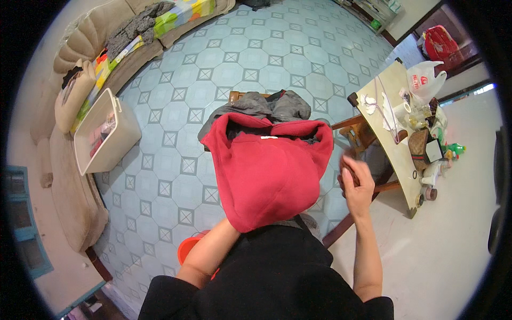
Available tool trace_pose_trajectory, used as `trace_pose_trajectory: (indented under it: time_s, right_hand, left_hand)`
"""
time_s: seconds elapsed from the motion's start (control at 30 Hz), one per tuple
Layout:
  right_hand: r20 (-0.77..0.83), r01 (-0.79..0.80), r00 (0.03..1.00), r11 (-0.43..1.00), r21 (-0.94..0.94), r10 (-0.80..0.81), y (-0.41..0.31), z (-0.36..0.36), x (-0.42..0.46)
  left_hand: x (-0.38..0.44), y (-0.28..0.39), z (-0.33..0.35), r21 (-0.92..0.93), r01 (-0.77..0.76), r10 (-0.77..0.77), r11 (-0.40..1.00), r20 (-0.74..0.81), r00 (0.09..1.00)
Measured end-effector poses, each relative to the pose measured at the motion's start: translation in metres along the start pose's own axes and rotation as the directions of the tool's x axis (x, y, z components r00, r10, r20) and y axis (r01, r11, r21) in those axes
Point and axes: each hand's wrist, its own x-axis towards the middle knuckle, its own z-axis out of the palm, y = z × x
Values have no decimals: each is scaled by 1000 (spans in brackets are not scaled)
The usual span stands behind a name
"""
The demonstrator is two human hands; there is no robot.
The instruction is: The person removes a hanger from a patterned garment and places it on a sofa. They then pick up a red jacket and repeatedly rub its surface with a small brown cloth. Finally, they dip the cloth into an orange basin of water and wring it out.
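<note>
A red fleece garment (272,176) lies spread before me, with a small white label at its collar and dark lining showing inside the neck opening. My left forearm passes beneath its lower left edge, so my left hand is hidden under the bulging cloth. To the right of the garment, my right hand (357,182) is raised with fingers curled around a dark brown object (342,182). Motion blur and the fingers keep that object's kind unclear. Behind the collar, grey clothing (256,105) is heaped on a wooden seat (235,97).
A cream table (374,100) on the right carries a white plastic bag (425,82), a purple hanger (394,116), a brown bag (419,151) and bottles. A white bin (124,138) with clothing stands left, beside a beige sofa (76,192). An orange-red bucket (186,247) sits by my left forearm.
</note>
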Motion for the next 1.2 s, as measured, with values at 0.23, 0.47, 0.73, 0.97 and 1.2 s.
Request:
trace_pose_trajectory:
  time_s: [0.23,0.47,0.73,0.97,1.2]
  right_hand:
    - [380,519,803,852,-70,-459,-21,89,-4]
    - [329,82,815,468,-880,476,161,-79,-12]
    - [288,244,893,909,338,-347,-35,41,33]
    - [843,489,537,800,-346,37,110,103,19]
    - [355,114,921,761,-639,161,136,-43,84]
  left_hand:
    - [0,-7,1,3,1,-1,1000,-22,1000]
    - [15,25,-14,-11,-27,27,1000,-40,999]
    - [-9,26,-50,-8,-42,40,999,-167,985]
    - [-29,21,-71,-17,-31,26,999,-236,971]
    - [-21,27,-49,7,-59,59,998,-212,976]
